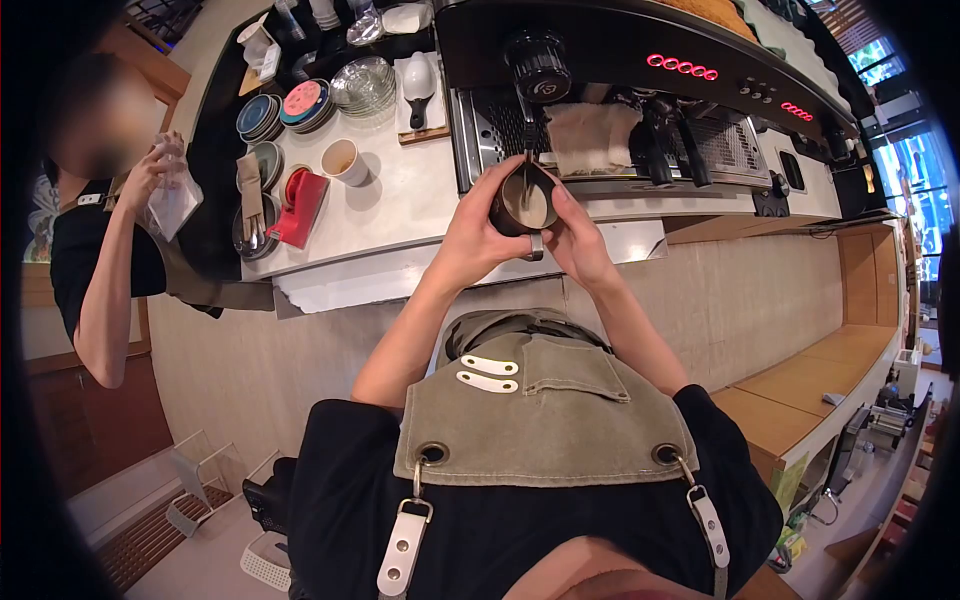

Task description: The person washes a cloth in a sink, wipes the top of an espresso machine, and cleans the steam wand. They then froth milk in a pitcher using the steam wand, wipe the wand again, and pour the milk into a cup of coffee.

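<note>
Both of my hands are wrapped round a metal milk pitcher [508, 212] in front of the espresso machine [600, 55]. My left hand [474, 230] presses on its left side, and my right hand [583, 243] closes on its right side. The pitcher's handle [536, 246] points towards me between the two hands. Pale, milky liquid shows inside. From the machine above, the steam wand [527, 125] reaches down into the pitcher; its tip is hidden. A beige cloth [590, 140] lies on the machine just beyond my right hand.
Portafilters with black handles [692, 150] stick out at the right. On the left counter stand a paper cup [344, 162], a red tape dispenser [303, 208], stacked saucers [305, 103], glass plates [362, 86] and a scoop [418, 88]. At far left a person [110, 235] holds a clear bag [175, 200].
</note>
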Motion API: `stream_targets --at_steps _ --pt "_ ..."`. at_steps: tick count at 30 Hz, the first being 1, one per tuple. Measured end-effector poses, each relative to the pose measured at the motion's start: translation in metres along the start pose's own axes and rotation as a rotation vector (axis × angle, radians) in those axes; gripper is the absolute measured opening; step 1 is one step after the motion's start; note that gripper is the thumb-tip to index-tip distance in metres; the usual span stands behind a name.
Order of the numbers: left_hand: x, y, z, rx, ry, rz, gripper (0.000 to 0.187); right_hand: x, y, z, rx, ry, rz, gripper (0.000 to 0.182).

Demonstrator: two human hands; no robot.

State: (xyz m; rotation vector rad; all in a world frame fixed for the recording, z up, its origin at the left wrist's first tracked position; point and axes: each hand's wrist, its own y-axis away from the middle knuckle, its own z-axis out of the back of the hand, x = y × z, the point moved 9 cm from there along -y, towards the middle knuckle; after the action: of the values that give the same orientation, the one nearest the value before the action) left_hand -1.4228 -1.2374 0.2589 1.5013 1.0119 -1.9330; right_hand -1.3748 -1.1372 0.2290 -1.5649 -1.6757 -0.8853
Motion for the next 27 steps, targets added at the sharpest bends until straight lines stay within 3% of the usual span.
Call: stream_targets --at_steps 27 --pt "0.0032 0.0004 -0.0010 0.009 0.015 0.015 0.090 -0.0025 0.0001 0.0009 -0.009 -0.003 0.003 0.055"
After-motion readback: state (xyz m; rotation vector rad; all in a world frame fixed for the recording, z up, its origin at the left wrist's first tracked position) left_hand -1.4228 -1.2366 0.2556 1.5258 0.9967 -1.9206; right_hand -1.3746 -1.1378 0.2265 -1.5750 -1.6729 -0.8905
